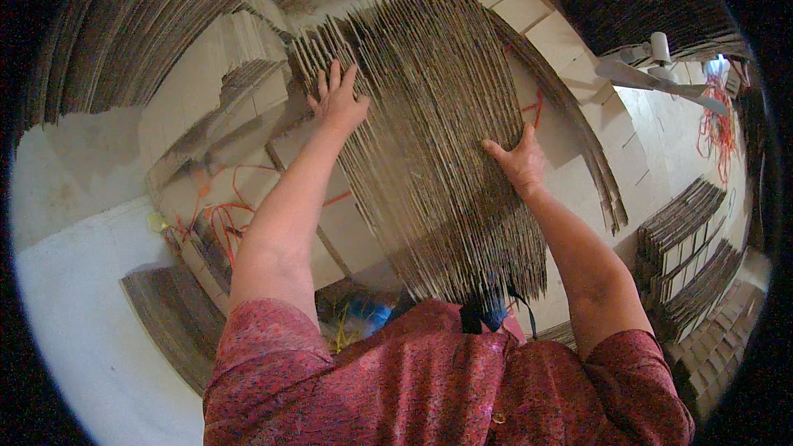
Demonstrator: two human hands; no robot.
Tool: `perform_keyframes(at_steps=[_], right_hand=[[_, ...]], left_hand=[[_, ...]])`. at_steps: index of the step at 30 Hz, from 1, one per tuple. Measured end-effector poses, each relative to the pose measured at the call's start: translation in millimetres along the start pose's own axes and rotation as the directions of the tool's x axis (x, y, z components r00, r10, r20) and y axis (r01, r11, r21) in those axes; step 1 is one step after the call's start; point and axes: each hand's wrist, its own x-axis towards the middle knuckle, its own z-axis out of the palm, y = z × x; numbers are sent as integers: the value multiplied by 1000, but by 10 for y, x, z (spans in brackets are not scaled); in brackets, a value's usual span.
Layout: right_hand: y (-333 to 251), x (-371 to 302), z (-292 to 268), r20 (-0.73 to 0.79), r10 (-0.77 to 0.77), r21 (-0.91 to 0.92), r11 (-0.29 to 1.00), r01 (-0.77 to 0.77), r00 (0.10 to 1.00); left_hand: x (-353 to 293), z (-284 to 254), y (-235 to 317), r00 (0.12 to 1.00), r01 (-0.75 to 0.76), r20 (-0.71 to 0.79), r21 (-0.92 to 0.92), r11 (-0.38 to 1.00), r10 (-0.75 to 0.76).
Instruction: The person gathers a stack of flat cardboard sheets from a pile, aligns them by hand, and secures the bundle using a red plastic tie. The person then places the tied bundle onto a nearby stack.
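Orange straps point(221, 213) left of the cardboard stack point(438, 140)

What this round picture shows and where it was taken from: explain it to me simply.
There is no machine here, only a person's two bare hands. The picture comes from the left one of two wide cameras worn on the head, looking down, so straight edges bend.

In the middle is a big stack of cardboard sheets, seen mostly by their edges. The left hand lies with fingers spread on its upper left part; the right hand is at its right side, thumb toward the sheets. Neither hand clearly grips anything.

More cardboard stands at the upper left, and orange string hangs at the far right.
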Motion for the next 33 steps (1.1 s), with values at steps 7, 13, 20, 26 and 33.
perform_keyframes(at_steps=[7,13,20,26,33], right_hand=[[70,38,38,-13,-42,-18,999,42,999],[154,65,73,-25,-58,-37,998,57,998],[164,79,50,-11,-58,-57,997,57,998],[36,42,-32,26,20,-103,995,-17,999],[0,28,-56,21,20,-76,997,-19,1000]], left_hand=[[110,64,51,991,3,-137,-73,997,-13],[143,103,50,985,-20,-171,-25,999,15],[169,-42,268,995,-85,-39,102,991,90],[212,40,213,995,-9,-104,-48,999,4],[311,238,193,975,-33,-223,-103,994,9]])
